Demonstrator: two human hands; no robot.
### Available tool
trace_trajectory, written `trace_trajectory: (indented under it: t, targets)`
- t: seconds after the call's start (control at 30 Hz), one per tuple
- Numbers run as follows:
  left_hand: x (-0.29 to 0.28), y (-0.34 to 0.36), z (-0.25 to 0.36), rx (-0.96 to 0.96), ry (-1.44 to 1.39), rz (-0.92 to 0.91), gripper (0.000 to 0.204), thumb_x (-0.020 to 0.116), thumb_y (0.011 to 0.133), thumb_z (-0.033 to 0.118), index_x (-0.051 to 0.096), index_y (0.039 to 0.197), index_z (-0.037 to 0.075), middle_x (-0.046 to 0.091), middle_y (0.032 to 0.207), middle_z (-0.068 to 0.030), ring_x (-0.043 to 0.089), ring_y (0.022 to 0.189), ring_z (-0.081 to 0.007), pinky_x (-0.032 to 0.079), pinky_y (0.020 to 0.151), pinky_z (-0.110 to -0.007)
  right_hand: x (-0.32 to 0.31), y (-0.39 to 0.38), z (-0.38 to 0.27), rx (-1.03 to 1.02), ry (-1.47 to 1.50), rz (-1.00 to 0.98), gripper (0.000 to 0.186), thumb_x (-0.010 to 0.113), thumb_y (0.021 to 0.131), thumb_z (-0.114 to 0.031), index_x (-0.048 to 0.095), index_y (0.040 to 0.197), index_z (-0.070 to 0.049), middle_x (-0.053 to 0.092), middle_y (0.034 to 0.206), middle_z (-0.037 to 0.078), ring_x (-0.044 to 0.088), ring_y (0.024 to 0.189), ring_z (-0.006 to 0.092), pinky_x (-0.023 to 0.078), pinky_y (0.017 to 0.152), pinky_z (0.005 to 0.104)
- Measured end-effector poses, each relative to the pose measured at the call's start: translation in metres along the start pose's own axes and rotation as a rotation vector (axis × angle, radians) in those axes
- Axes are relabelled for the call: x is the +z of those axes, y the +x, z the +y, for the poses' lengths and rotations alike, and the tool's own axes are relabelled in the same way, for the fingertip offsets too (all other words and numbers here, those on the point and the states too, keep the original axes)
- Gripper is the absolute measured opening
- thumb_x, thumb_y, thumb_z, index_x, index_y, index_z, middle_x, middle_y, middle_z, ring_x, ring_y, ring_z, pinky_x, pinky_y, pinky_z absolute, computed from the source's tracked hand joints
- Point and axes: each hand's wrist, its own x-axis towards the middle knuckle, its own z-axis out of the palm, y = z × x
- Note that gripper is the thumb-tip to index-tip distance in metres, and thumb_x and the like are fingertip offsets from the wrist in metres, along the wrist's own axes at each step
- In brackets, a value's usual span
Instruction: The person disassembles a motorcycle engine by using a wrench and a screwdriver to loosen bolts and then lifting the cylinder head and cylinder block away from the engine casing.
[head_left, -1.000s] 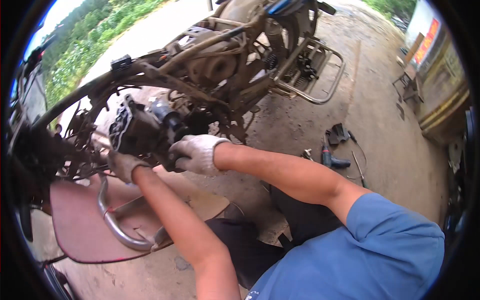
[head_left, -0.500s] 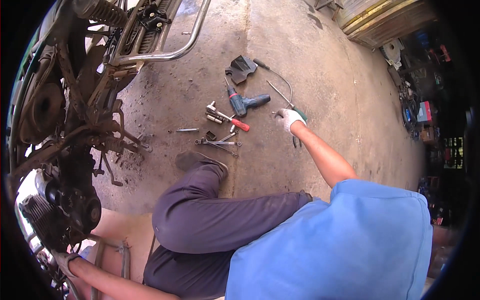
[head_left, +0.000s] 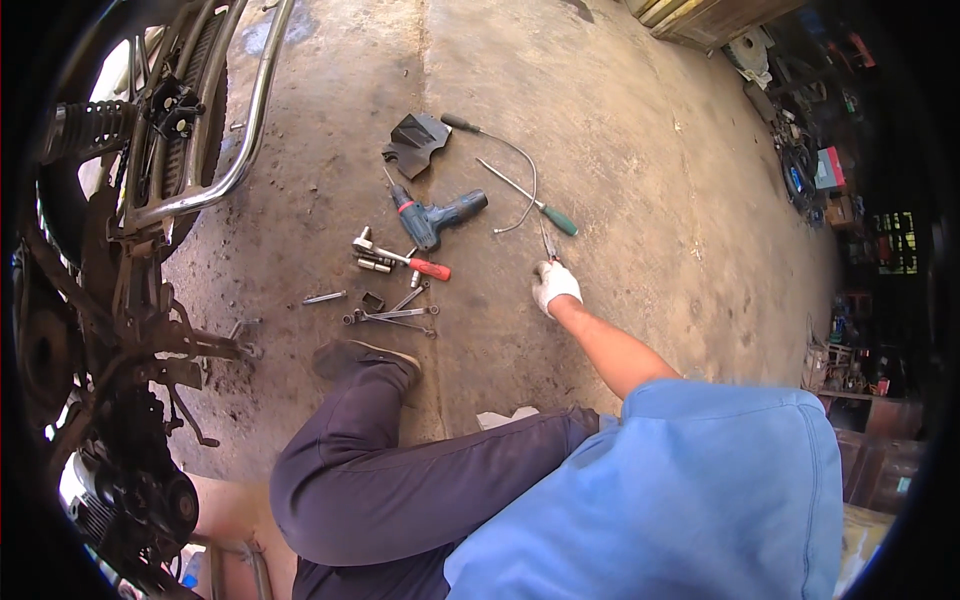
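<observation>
Pliers (head_left: 548, 243) are noted on the concrete floor (head_left: 640, 150), their slim metal end showing just above the right hand (head_left: 556, 285). The white-gloved right hand is stretched out to the person's right and closed over the handles; the tool appears to be gripped but not yet lifted clear of the floor (the glove hides the handles, so the exact hold cannot be confirmed). The left hand is not seen in this view, and the state of its fingers cannot be told.

A green-handled screwdriver (head_left: 528, 196) is recorded just beyond the pliers, apart from them, with a thin flexible shaft tool (head_left: 510, 160) curving beside it. Further to the left, a blue cordless drill (head_left: 436, 215), a red-handled ratchet (head_left: 400, 261), several spanners (head_left: 395, 316) and a dark plastic cover (head_left: 415, 143) are laid out in a loose cluster, none of them touched.

A stripped motorcycle (head_left: 120, 300) is observed at the left edge, with its chrome rear rack (head_left: 240, 130) and engine (head_left: 130, 490) exposed.

As to progress, it is judged that the picking-up of the tool is under way: contact has been made, while the lift and the carry back to the machine are left to be done. The remaining tools are undisturbed.
</observation>
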Motion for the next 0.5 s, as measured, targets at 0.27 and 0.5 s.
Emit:
trace_trajectory:
  t: [0.27,0.5]
  targets:
    - [0.027,0.022,-0.029,-0.447,-1.126,-0.307,0.049,0.063,0.101,0.018,0.048,0.147,0.013,0.059,0.14,-0.0116,0.059,0.122,-0.0315,0.05,0.103,-0.048,-0.025,0.179,0.063,0.177,-0.206,0.05,0.04,0.041,0.107,-0.028,0.057,0.137,-0.007,0.062,0.135,0.025,0.062,0.123,0.0441,0.053,0.103,0.0503]
    - [-0.008,0.012,0.018,-0.602,-1.235,0.005,0.055,0.064,0.099,0.014,0.041,0.149,0.017,0.059,0.133,-0.0148,0.063,0.111,-0.034,0.056,0.088,-0.051,-0.009,0.138,0.165,0.301,0.029,-0.125,0.041,0.057,0.098,-0.032,0.063,0.131,-0.01,0.068,0.121,0.022,0.064,0.11,0.0349,0.05,0.095,0.0473]
